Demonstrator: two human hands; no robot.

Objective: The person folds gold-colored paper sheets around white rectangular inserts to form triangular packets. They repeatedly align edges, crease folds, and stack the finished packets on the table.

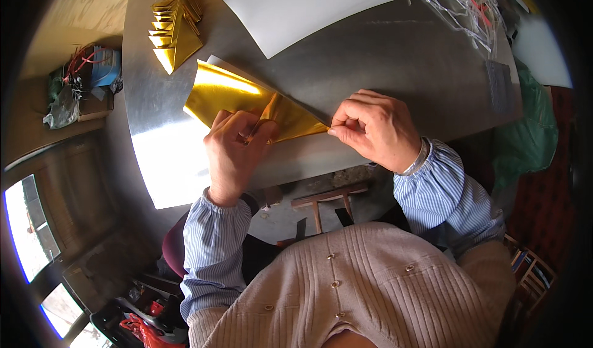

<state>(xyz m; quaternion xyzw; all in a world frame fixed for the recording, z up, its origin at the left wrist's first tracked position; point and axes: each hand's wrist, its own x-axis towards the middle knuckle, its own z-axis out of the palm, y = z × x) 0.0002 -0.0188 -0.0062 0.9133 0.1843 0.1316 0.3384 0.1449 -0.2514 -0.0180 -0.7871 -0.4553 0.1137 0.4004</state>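
Observation:
A sheet of shiny gold foil paper [222,93], partly folded, lies on the metal tabletop before me. My left hand [237,148] grips a raised fold near the middle of its lower edge, thumb against curled fingers. At the right, the sheet narrows to a point, and my right hand [375,128] pinches that tip between thumb and forefinger. Part of the foil is hidden behind my left fingers. Beyond the sheet, at the upper left, stands a nested row of folded gold foil pieces [178,37].
White paper sheets [308,12] lie at the table's far side. Silvery strips [456,9] are heaped at the far right corner. A green plastic bag [526,125] hangs beyond the right edge of the metal table [417,60]. A box of odds and ends [90,83] sits at left.

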